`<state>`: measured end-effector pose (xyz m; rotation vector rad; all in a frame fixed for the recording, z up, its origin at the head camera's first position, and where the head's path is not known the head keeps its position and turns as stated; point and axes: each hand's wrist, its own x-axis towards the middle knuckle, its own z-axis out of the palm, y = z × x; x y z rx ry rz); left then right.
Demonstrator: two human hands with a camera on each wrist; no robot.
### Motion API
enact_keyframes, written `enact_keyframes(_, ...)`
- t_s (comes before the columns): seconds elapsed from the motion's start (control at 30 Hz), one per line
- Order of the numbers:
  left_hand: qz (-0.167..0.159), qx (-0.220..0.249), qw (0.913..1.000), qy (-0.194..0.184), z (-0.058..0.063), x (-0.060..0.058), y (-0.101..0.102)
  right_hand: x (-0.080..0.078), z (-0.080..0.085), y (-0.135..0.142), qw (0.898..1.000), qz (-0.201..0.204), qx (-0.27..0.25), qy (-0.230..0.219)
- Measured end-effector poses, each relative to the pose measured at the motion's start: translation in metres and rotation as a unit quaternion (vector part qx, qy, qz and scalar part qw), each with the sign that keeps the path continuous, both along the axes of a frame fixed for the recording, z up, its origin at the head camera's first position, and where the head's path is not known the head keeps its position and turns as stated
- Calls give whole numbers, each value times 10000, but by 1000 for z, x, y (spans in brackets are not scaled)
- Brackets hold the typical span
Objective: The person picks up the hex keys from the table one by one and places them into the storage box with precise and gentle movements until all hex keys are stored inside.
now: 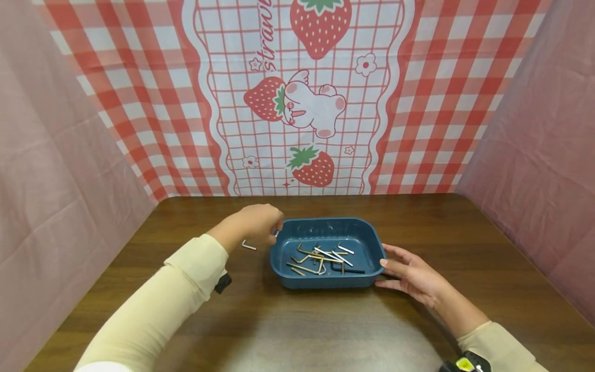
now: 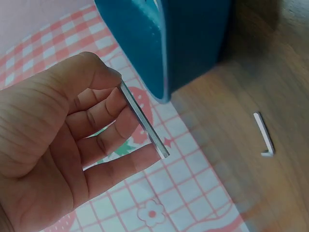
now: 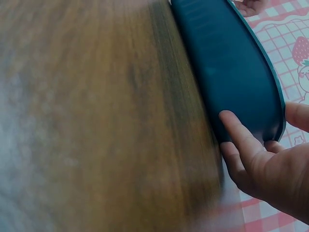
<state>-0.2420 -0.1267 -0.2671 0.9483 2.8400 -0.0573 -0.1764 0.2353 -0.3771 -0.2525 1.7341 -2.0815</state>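
A blue plastic tray (image 1: 327, 281) holds a loose heap of hex keys (image 1: 321, 258), some silver, some brass-coloured, one black. Just left of its rim, my left hand (image 1: 260, 223) pinches a silver hex key (image 2: 142, 118) between thumb and fingers; the long shaft lies across the fingertips in the left wrist view. Another silver hex key (image 1: 249, 245) lies on the table below that hand. At the tray's right end, my right hand (image 1: 413, 276) holds the corner, the thumb at the rim and fingers spread along the outer wall.
The brown wooden table (image 1: 325, 330) runs back to a red-and-white checked cloth (image 1: 437, 103) with strawberry prints. Pink cloth (image 1: 60, 155) hangs along the left and right sides.
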Motion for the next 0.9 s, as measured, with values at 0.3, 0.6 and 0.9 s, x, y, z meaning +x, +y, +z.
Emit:
enact_keyframes(0.3, -197, -318, 9993, 51, 4, -8, 23, -1, 0, 0, 10000, -2, -15, 23)
enact_keyframes(0.6, -555, -678, 9961, 58, 2, -21, 54, 0, -2, -1, 10000, -64, -24, -1)
enact_keyframes(0.9, -798, -470, 9956, -116, 4, -28, 86, -1, -3, 0, 10000, -31, -16, 37)
